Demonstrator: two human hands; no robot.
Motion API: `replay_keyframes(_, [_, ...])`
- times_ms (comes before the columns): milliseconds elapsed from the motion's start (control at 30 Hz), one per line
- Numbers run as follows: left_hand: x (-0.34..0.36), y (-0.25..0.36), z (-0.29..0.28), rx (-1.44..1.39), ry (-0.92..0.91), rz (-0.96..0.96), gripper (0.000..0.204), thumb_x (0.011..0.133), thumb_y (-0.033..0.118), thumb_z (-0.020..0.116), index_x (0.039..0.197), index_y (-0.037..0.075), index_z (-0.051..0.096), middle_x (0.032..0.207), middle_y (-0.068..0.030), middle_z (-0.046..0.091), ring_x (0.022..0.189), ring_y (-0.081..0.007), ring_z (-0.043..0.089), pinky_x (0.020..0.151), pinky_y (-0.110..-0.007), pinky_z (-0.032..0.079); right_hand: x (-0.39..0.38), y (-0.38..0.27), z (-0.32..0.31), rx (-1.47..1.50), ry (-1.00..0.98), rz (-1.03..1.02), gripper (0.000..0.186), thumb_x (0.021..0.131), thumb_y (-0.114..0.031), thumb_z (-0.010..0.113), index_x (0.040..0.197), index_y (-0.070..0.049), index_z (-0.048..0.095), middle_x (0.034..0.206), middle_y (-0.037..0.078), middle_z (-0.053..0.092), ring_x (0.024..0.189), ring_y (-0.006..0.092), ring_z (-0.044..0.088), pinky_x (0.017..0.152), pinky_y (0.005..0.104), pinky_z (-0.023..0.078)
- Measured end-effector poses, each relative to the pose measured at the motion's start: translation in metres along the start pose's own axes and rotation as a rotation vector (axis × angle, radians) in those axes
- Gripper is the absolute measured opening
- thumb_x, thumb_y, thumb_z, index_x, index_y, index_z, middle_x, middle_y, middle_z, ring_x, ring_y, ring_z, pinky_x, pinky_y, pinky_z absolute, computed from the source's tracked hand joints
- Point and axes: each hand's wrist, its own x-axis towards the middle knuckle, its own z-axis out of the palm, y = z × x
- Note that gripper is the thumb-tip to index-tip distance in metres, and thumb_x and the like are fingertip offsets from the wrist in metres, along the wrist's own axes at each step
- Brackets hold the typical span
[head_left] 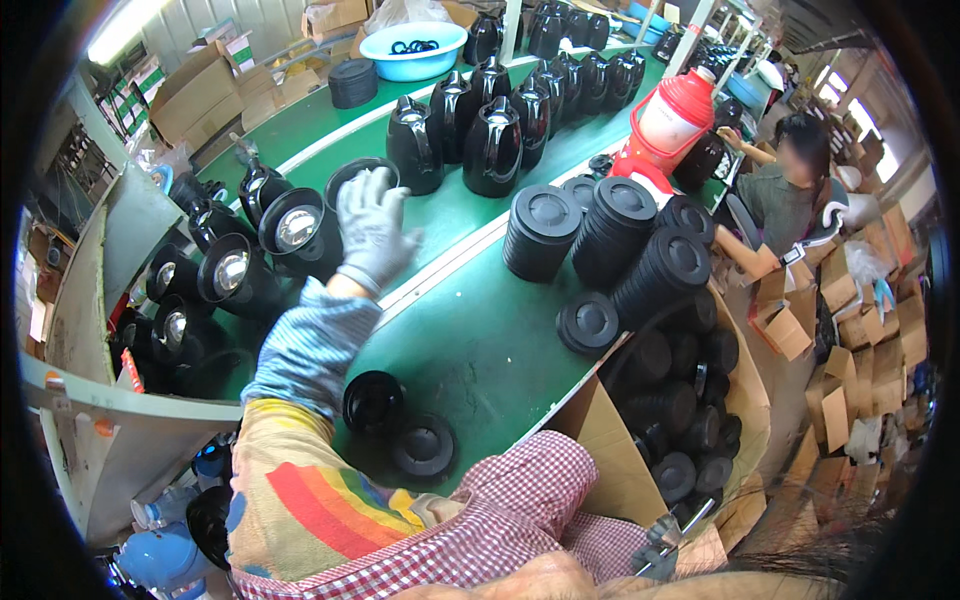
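Observation:
My left hand [378,235], in a grey glove, reaches over the green work surface with its fingers stretched out. Its fingertips lie over the near side of a dark, round-rimmed jug body [350,170]; whether they press on it I cannot tell. Beside it, several open-topped black jug bodies with shiny silver insides [296,228] are crowded together. At the lower edge my right hand [660,548], gloved and mostly cut off, is closed around a thin shiny metal rod [697,515]. Two loose black round parts lie near my left forearm: a ring-shaped one [373,402] and a flat disc [422,446].
Black discs stand in stacks [545,235] to the right, above a cardboard box [600,440] of similar parts. Black jugs with handles [493,150] line the far belt. A red-and-white container [670,120] and blue basin [412,50] stand beyond. A person [790,190] sits at right.

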Motion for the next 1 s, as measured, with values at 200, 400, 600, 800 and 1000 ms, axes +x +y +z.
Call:
replay_keyframes(200, [0.02, -0.058, 0.043, 0.084, -0.127, 0.045, 0.037, 0.085, 0.023, 0.067, 0.119, 0.012, 0.066, 0.127, -0.0116, 0.064, 0.126, -0.0295, 0.055, 0.107, -0.048, 0.039, -0.002, 0.01, -0.026, 0.113, 0.027, -0.145, 0.05, 0.073, 0.001, 0.054, 0.122, -0.007, 0.063, 0.107, 0.003, 0.066, 0.068, 0.0085, 0.054, 0.059, 0.0202, 0.044])
replay_keyframes(400, [0.015, -0.063, 0.04, 0.074, -0.216, -0.09, 0.054, 0.08, 0.006, 0.067, 0.132, 0.019, 0.062, 0.141, -0.0093, 0.058, 0.132, -0.0301, 0.054, 0.111, -0.043, 0.042, 0.029, -0.038, 0.071, -0.264, -0.582, -0.387, 0.045, 0.079, 0.0, 0.056, 0.122, -0.005, 0.067, 0.108, 0.004, 0.07, 0.089, 0.0124, 0.063, 0.077, 0.0223, 0.048])
replay_keyframes(600, [-0.032, -0.015, -0.044, -0.139, 0.004, 0.241, 0.029, 0.076, 0.012, 0.075, 0.103, 0.007, 0.067, 0.129, -0.0147, 0.062, 0.123, -0.0374, 0.056, 0.103, -0.047, 0.044, 0.035, -0.06, 0.271, -1.149, -0.703, -0.634, 0.049, 0.087, -0.014, 0.056, 0.137, -0.017, 0.059, 0.117, 0.018, 0.07, 0.114, 0.0326, 0.066, 0.097, 0.0391, 0.049])
replay_keyframes(800, [-0.09, 0.076, -0.169, -0.475, -0.019, 0.591, 0.034, 0.068, 0.0, 0.078, 0.096, 0.002, 0.059, 0.127, -0.0188, 0.061, 0.118, -0.0422, 0.059, 0.098, -0.05, 0.049, 0.059, -0.034, 0.311, -1.345, -0.685, -0.735, 0.072, 0.09, -0.038, 0.062, 0.155, -0.019, 0.037, 0.142, 0.019, 0.057, 0.129, 0.0344, 0.057, 0.107, 0.0448, 0.045])
replay_keyframes(1000, [-0.117, 0.162, -0.204, -0.836, -0.221, 0.993, 0.034, 0.069, 0.002, 0.078, 0.095, 0.004, 0.056, 0.13, -0.0209, 0.059, 0.119, -0.0444, 0.058, 0.098, -0.054, 0.048, 0.055, -0.089, 0.16, -0.25, -0.708, -0.761, 0.056, 0.103, -0.036, 0.055, 0.148, -0.004, 0.049, 0.148, 0.015, 0.053, 0.134, 0.0293, 0.053, 0.113, 0.0395, 0.039])
